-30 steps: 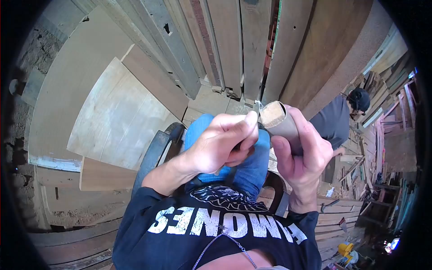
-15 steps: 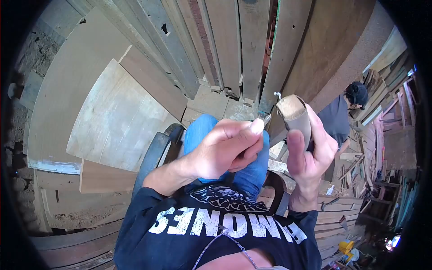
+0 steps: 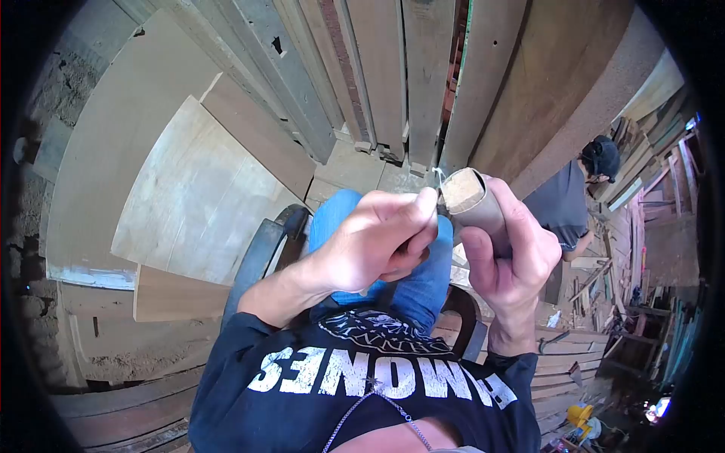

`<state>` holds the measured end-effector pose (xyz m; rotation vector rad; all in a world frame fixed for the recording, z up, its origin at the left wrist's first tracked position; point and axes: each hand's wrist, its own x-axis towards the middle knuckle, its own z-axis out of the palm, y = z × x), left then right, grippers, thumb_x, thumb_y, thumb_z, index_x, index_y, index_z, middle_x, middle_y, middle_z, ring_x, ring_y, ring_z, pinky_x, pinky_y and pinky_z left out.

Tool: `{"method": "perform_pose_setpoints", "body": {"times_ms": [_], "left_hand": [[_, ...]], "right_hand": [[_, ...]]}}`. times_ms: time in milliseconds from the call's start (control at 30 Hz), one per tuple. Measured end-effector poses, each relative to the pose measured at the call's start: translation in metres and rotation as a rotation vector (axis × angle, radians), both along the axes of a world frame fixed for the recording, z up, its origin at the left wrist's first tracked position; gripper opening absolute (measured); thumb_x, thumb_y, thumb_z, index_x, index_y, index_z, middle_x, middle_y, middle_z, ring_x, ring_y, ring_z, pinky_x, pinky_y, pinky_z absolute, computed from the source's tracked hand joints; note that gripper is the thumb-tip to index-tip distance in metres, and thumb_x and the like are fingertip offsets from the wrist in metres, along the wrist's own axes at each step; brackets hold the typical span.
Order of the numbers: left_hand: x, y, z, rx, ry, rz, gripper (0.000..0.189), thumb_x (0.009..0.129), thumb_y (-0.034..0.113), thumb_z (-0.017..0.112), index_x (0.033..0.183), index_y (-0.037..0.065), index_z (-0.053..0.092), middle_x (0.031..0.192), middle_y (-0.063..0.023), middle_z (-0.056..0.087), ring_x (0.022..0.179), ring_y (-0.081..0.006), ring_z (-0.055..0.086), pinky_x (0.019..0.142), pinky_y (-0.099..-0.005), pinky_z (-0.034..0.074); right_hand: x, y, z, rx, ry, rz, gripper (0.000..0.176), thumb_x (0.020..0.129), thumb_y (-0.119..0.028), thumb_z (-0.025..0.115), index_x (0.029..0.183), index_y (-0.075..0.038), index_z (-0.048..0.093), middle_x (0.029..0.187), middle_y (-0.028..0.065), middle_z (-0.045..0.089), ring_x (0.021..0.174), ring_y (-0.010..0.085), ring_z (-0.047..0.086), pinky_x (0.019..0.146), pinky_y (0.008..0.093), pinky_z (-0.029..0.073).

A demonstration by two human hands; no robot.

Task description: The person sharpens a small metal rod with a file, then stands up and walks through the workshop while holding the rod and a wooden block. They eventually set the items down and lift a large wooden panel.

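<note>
My right hand (image 3: pixel 521 253) is wrapped around a short rounded wood piece (image 3: pixel 491 219) with a grey-brown outer layer, its pale rough end facing up and left. A thin white curl (image 3: pixel 440 177), like a thread or shaving, sticks out at that end's left edge. My left hand (image 3: pixel 385 238) is closed in a pinch beside this end, thumb and forefinger together at the edge. Whatever the pinch holds is hidden behind the fingers. Both hands are above my knees in blue jeans (image 3: pixel 336 215).
Long upright boards (image 3: pixel 377 75) lean in a row ahead. Pale panels (image 3: pixel 204 204) stand at left. A person in a dark cap (image 3: pixel 602 157) bends over at right, near scattered wood scraps (image 3: pixel 589 294). Dark curved chair arms (image 3: pixel 260 253) flank me.
The wood piece has moved left and slightly down, bringing its end up to my left fingers. A small pointed tip that showed beyond my left thumb is now out of sight.
</note>
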<state>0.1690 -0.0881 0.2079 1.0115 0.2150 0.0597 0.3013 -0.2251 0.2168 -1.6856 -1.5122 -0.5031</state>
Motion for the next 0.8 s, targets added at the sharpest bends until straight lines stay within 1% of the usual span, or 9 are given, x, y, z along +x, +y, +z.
{"method": "perform_pose_setpoints", "body": {"times_ms": [67,100,167,200,267,367,467,600,800], "left_hand": [[0.0,0.0,-0.002,0.032,-0.046,0.002,0.053,0.104,0.039,0.035,0.062,0.006,0.041,0.048,0.0018,0.035,0.04,-0.0067,0.031,0.038,-0.0241,0.026],[0.0,-0.001,-0.001,0.028,-0.047,0.008,0.053,0.104,0.039,0.035,0.062,0.006,0.041,0.048,0.0018,0.035,0.04,-0.0067,0.031,0.038,-0.0241,0.026],[0.002,-0.002,0.004,0.036,-0.003,0.046,0.052,0.104,0.038,0.035,0.062,0.006,0.041,0.048,0.0017,0.034,0.04,-0.0066,0.03,0.038,-0.0244,0.025],[0.003,-0.002,0.004,0.033,-0.004,0.047,0.052,0.104,0.038,0.035,0.062,0.006,0.041,0.048,0.0017,0.034,0.04,-0.0066,0.03,0.038,-0.0244,0.025],[0.003,-0.001,0.003,-0.013,0.0,0.032,0.052,0.104,0.037,0.035,0.063,0.006,0.041,0.048,0.0018,0.034,0.039,-0.0065,0.03,0.037,-0.0243,0.024],[0.001,0.0,0.001,-0.021,-0.004,0.013,0.051,0.104,0.036,0.035,0.064,0.006,0.042,0.048,0.0018,0.034,0.039,-0.0064,0.029,0.037,-0.024,0.024],[0.003,0.0,-0.001,-0.049,-0.003,0.016,0.051,0.103,0.036,0.036,0.063,0.006,0.042,0.048,0.0018,0.034,0.039,-0.0063,0.029,0.037,-0.0239,0.023],[0.003,0.0,-0.002,-0.064,-0.003,0.034,0.051,0.103,0.037,0.036,0.063,0.006,0.042,0.048,0.0019,0.034,0.039,-0.0064,0.029,0.037,-0.0241,0.024],[0.004,0.001,-0.007,-0.061,-0.025,0.014,0.051,0.103,0.036,0.036,0.062,0.006,0.041,0.048,0.0017,0.034,0.038,-0.0069,0.03,0.037,-0.0242,0.024]], "right_hand": [[-0.002,-0.001,0.0,-0.015,0.171,0.043,0.042,0.078,-0.019,0.077,0.109,0.006,0.062,0.085,0.0144,0.067,0.061,0.0221,0.064,0.054,0.0297,0.05],[-0.002,0.0,0.0,-0.019,0.17,0.048,0.042,0.078,-0.019,0.077,0.109,0.006,0.062,0.085,0.0144,0.067,0.061,0.0221,0.064,0.054,0.0297,0.05],[-0.001,0.002,-0.002,0.011,0.173,0.064,0.041,0.079,-0.015,0.076,0.11,0.007,0.061,0.09,0.0179,0.068,0.067,0.0251,0.067,0.059,0.03,0.052],[-0.001,0.002,-0.002,0.008,0.172,0.065,0.041,0.079,-0.015,0.076,0.11,0.007,0.061,0.09,0.0179,0.068,0.067,0.0251,0.067,0.059,0.03,0.052],[-0.003,0.002,0.0,-0.011,0.175,0.052,0.042,0.08,-0.014,0.075,0.111,0.008,0.06,0.093,0.02,0.068,0.072,0.0269,0.069,0.063,0.0302,0.053],[-0.002,0.003,-0.002,0.016,0.204,0.089,0.041,0.081,-0.015,0.075,0.112,0.008,0.06,0.092,0.0203,0.068,0.075,0.0274,0.07,0.065,0.0302,0.054],[-0.002,0.004,-0.003,-0.014,0.193,0.038,0.041,0.082,-0.015,0.074,0.112,0.008,0.06,0.091,0.0203,0.068,0.076,0.0272,0.071,0.066,0.0305,0.054],[-0.004,0.009,-0.001,-0.015,0.22,0.048,0.041,0.082,-0.017,0.074,0.112,0.008,0.06,0.09,0.0206,0.068,0.077,0.0278,0.071,0.067,0.0307,0.054],[-0.003,0.015,0.0,0.018,0.171,0.045,0.041,0.085,-0.021,0.072,0.11,0.009,0.06,0.088,0.0207,0.069,0.078,0.0283,0.071,0.067,0.0303,0.054]]}}
